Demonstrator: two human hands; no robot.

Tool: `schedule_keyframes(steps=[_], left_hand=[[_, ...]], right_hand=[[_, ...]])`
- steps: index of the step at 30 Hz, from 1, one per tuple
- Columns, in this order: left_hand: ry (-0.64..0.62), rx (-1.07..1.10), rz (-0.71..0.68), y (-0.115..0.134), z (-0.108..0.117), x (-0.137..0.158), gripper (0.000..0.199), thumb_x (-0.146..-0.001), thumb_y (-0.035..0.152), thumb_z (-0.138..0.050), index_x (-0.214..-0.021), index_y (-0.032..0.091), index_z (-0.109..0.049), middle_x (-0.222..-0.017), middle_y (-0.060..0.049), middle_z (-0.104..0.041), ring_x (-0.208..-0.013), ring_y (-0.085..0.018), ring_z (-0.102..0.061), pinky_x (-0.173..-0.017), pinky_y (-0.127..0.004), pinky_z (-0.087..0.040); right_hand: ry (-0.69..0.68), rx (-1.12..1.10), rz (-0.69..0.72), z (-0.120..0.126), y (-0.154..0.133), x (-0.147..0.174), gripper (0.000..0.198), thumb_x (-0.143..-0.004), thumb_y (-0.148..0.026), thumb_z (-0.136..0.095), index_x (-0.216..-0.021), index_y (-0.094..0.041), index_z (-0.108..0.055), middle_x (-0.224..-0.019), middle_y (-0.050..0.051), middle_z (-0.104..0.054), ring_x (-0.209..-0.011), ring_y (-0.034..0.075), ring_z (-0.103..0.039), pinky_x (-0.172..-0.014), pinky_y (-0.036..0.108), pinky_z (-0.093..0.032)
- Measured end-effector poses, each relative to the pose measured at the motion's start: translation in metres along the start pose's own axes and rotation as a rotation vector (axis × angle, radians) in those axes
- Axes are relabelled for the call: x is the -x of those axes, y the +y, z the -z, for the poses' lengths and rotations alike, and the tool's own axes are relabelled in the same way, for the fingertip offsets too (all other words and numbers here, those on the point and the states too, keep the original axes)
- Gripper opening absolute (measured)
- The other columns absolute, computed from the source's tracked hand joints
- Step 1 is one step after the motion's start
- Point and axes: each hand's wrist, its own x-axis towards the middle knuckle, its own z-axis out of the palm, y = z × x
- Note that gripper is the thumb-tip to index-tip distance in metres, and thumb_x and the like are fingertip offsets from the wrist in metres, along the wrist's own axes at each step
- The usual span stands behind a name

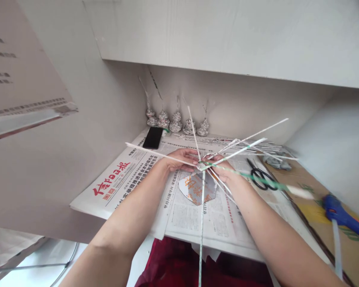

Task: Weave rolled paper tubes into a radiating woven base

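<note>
Both hands meet over the newspaper at a bundle of thin rolled paper strips (202, 191), which cross at a small knot and fan out in several directions. My left hand (182, 159) closes on the crossing from the left, a white strip running past its fingers. From the other side my right hand (223, 166) pinches near the same crossing; strips partly cover its fingers. One strip with green on it slants off to the right, blurred. Below the hands lies a shiny cut piece (194, 191) with orange lettering.
Several woven paper gourds (176, 121) line the back wall beside a black phone (153, 138). More paper strips (227, 142) lie behind the hands. Black scissors (261, 177) and a blue glue gun (344, 217) on cardboard are at right. A panel (227, 40) overhangs the table.
</note>
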Motion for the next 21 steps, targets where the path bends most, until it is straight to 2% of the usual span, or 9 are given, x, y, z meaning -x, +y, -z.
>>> schedule_keyframes(steps=[6,10,13,18,21], left_hand=[[0.012,-0.160,-0.043,-0.015,-0.015,-0.009,0.062,-0.048,0.022,-0.090,-0.104,0.014,-0.062,-0.085,-0.006,-0.068,-0.068,-0.016,-0.067,-0.059,-0.026,-0.055],[0.200,-0.097,-0.147,-0.028,-0.023,-0.018,0.052,-0.051,0.030,-0.088,-0.092,0.012,-0.062,-0.072,-0.003,-0.067,-0.058,-0.013,-0.063,-0.053,-0.025,-0.052],[0.301,-0.066,-0.234,-0.033,-0.026,-0.022,0.048,-0.045,0.025,-0.090,-0.081,0.010,-0.062,-0.067,-0.001,-0.066,-0.057,-0.012,-0.062,-0.056,-0.024,-0.051],[0.337,-0.051,-0.168,-0.032,-0.030,-0.020,0.049,-0.045,0.021,-0.090,-0.083,0.012,-0.060,-0.059,0.002,-0.063,-0.047,-0.011,-0.058,-0.049,-0.024,-0.049],[0.336,-0.054,-0.189,-0.030,-0.031,-0.018,0.049,-0.045,0.021,-0.089,-0.083,0.012,-0.059,-0.054,0.004,-0.060,-0.044,-0.010,-0.055,-0.046,-0.023,-0.047]], right_hand=[[-0.040,0.045,0.010,0.003,0.007,-0.001,0.027,-0.049,-0.027,-0.082,-0.058,-0.017,-0.058,-0.051,-0.004,-0.059,-0.047,0.011,-0.054,-0.048,0.023,-0.045],[-0.038,0.163,0.092,0.005,0.010,-0.002,0.023,-0.053,-0.027,-0.080,-0.061,-0.017,-0.061,-0.050,-0.004,-0.059,-0.045,0.010,-0.051,-0.043,0.022,-0.041],[-0.014,0.195,0.116,0.005,0.013,-0.003,0.021,-0.054,-0.027,-0.079,-0.064,-0.018,-0.063,-0.050,-0.004,-0.059,-0.043,0.011,-0.050,-0.040,0.022,-0.039],[-0.023,0.165,0.081,0.003,0.013,-0.001,0.025,-0.049,-0.027,-0.083,-0.063,-0.017,-0.064,-0.048,-0.004,-0.058,-0.039,0.010,-0.047,-0.036,0.021,-0.036],[-0.040,0.066,0.033,0.003,0.011,0.002,0.029,-0.047,-0.029,-0.085,-0.062,-0.017,-0.064,-0.050,-0.002,-0.061,-0.042,0.011,-0.052,-0.038,0.021,-0.040]])
